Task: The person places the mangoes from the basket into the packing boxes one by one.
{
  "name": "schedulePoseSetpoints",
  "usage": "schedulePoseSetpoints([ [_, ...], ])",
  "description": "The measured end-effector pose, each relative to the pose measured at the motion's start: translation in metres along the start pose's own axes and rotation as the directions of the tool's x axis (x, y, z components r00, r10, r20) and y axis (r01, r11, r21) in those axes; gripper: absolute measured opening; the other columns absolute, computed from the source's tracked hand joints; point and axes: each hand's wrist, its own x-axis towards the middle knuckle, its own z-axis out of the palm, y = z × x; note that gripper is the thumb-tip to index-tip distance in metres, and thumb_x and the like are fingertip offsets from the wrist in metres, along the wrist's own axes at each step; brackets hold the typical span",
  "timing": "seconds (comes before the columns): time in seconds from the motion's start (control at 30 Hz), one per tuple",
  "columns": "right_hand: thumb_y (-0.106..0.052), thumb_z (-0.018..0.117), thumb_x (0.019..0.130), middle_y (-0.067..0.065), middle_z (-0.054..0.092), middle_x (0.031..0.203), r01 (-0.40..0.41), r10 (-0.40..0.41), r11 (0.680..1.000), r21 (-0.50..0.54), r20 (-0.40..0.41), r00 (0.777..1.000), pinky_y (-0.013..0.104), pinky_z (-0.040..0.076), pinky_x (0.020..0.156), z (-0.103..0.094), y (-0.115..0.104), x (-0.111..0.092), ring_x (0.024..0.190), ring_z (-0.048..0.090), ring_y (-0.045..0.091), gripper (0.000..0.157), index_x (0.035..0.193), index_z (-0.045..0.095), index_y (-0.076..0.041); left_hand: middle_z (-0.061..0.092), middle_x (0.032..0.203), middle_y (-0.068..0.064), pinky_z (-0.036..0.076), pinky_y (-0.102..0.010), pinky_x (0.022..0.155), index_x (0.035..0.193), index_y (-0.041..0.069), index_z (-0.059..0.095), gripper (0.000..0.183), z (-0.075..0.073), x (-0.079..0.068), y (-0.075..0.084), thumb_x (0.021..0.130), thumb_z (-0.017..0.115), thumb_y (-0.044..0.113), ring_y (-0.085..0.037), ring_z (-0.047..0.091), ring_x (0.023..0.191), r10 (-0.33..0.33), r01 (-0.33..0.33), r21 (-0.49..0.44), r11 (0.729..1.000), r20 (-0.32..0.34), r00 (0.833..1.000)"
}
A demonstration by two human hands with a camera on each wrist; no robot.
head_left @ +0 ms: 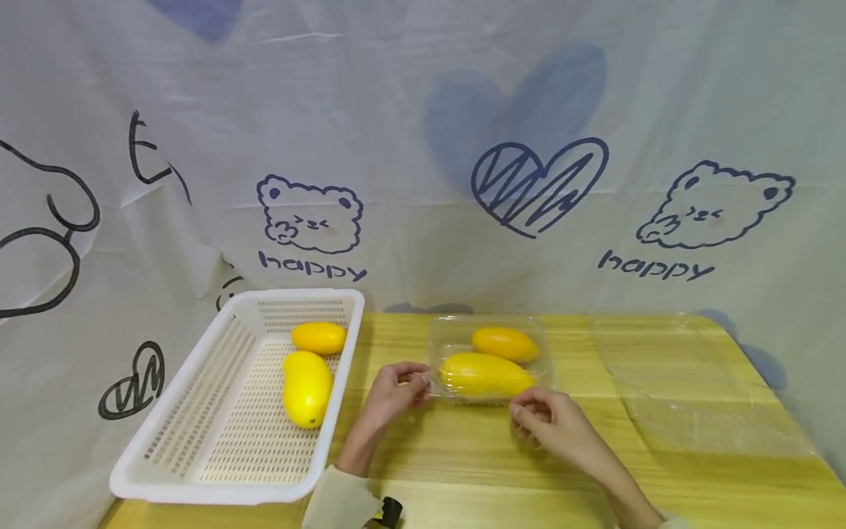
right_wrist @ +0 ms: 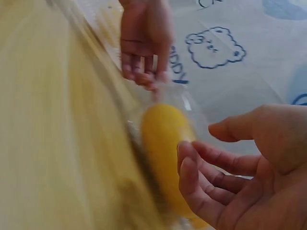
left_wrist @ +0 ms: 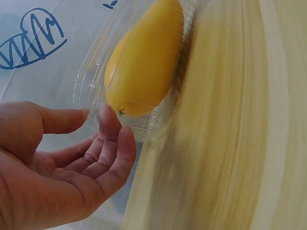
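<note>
- From the far left right across the back, a pale cloth (head_left: 410, 110) hangs behind the table (head_left: 456, 470), bearing dark line drawings.
- At nine o'clock from the clear box (head_left: 452, 334), a white slotted basket (head_left: 244, 426) stands on the table. Two yellow fruits lie inside against its right half: a big basket fruit (head_left: 307, 389) at three o'clock and a small basket fruit (head_left: 319, 338) at two o'clock.
- At ten o'clock from the box, a bear drawing (head_left: 311, 213) with "happy" beneath it.
- Between eight and nine o'clock, at the box's near left corner, the left hand (head_left: 396, 393), coming from a cream sleeve (head_left: 340, 499). Its fingers are loosely bent, thumb and fingertips apart, one fingertip right at the plastic.
- At the centre of this clock, the box sits on the table, holding a large fruit (head_left: 482, 373) in front and a smaller fruit (head_left: 505, 344) behind it at one o'clock.
- Between twelve and one, a scribbled heart (head_left: 538, 187) on the cloth.
- Between four and five, at the near right corner, the right hand (head_left: 555, 426), relaxed, thumb clear of the fingers; whether it touches the box cannot be told.
- At three o'clock, faint clear packaging (head_left: 714, 419) lies on the table.
- At two o'clock, another bear (head_left: 717, 209).
</note>
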Motion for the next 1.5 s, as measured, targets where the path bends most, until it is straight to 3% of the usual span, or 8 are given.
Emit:
schedulePoseSetpoints([
  [0.17, -0.011, 0.059, 0.105, 0.017, 0.07, 0.096, -0.037, 0.019, 0.986, 0.165, 0.107, 0.994, 0.034, 0.061, 0.071, 0.02, 0.014, 0.005, 0.084, 0.069, 0.028, 0.028, 0.116, 0.063, 0.015, 0.069, 0.093, -0.02, 0.061, -0.042, 0.073, 0.125, -0.017, 0.061, 0.032, 0.004, 0.001, 0.0, 0.102, 0.061, 0.005, -0.018, 0.067, 0.074, -0.011, 0.011, -0.008, 1.0, 0.002, 1.0],
  [0.4, -0.01, 0.06, 0.103, 0.018, 0.072, 0.104, -0.138, 0.112, 0.921, 0.365, 0.092, 0.989, 0.033, 0.06, 0.078, 0.051, 0.011, 0.013, 0.09, 0.069, 0.022, 0.036, 0.124, 0.057, 0.018, 0.066, 0.096, -0.023, 0.061, -0.046, 0.074, 0.123, -0.016, 0.062, 0.03, 0.003, -0.001, -0.001, 0.102, 0.06, 0.005, -0.021, 0.066, 0.075, -0.012, 0.012, -0.018, 1.0, -0.012, 1.0],
  [0.5, -0.01, 0.06, 0.102, 0.015, 0.073, 0.104, -0.164, 0.139, 0.864, 0.476, 0.087, 0.986, 0.03, 0.059, 0.08, 0.063, 0.005, 0.019, 0.09, 0.07, 0.017, 0.038, 0.126, 0.055, 0.02, 0.067, 0.097, -0.023, 0.061, -0.047, 0.075, 0.122, -0.017, 0.063, 0.03, 0.001, -0.001, -0.001, 0.102, 0.06, 0.004, -0.022, 0.066, 0.077, 0.0, 0.0, -0.021, 1.0, -0.023, 1.0],
  [0.73, -0.014, 0.063, 0.103, 0.012, 0.074, 0.104, -0.233, 0.215, 0.666, 0.709, 0.116, 0.97, 0.028, 0.058, 0.085, 0.082, -0.001, 0.029, 0.092, 0.071, 0.015, 0.041, 0.129, 0.056, 0.017, 0.068, 0.094, -0.015, 0.061, -0.045, 0.077, 0.122, -0.016, 0.064, 0.031, 0.0, 0.0, -0.002, 0.099, 0.063, 0.005, -0.022, 0.068, 0.08, -0.006, 0.005, -0.016, 1.0, -0.033, 0.999],
  [0.97, -0.017, 0.068, 0.1, 0.01, 0.075, 0.097, -0.244, 0.283, 0.544, 0.803, 0.098, 0.954, 0.024, 0.058, 0.077, 0.095, -0.007, 0.037, 0.086, 0.072, 0.014, 0.035, 0.122, 0.065, 0.01, 0.069, 0.096, -0.015, 0.061, -0.044, 0.077, 0.122, -0.015, 0.065, 0.031, 0.0, 0.001, -0.002, 0.099, 0.064, 0.006, -0.018, 0.066, 0.078, -0.012, 0.011, -0.024, 1.0, -0.032, 0.999],
  [1.3, -0.018, 0.069, 0.099, 0.008, 0.077, 0.092, -0.232, 0.349, 0.453, 0.861, 0.069, 0.935, 0.024, 0.058, 0.071, 0.108, -0.012, 0.043, 0.081, 0.072, 0.013, 0.035, 0.118, 0.066, 0.011, 0.065, 0.099, -0.014, 0.06, -0.036, 0.075, 0.122, -0.014, 0.066, 0.035, -0.001, 0.003, -0.006, 0.095, 0.068, 0.007, -0.016, 0.063, 0.081, -0.053, 0.051, -0.037, 0.998, -0.035, 0.998],
  [1.5, -0.019, 0.07, 0.099, 0.006, 0.076, 0.09, -0.224, 0.363, 0.443, 0.868, 0.055, 0.93, 0.024, 0.058, 0.072, 0.113, -0.015, 0.047, 0.079, 0.072, 0.011, 0.029, 0.113, 0.069, 0.006, 0.066, 0.097, -0.013, 0.059, -0.032, 0.074, 0.12, -0.013, 0.068, 0.035, -0.002, 0.004, -0.007, 0.091, 0.071, 0.006, -0.015, 0.062, 0.08, -0.057, 0.055, -0.048, 0.997, -0.048, 0.997],
])
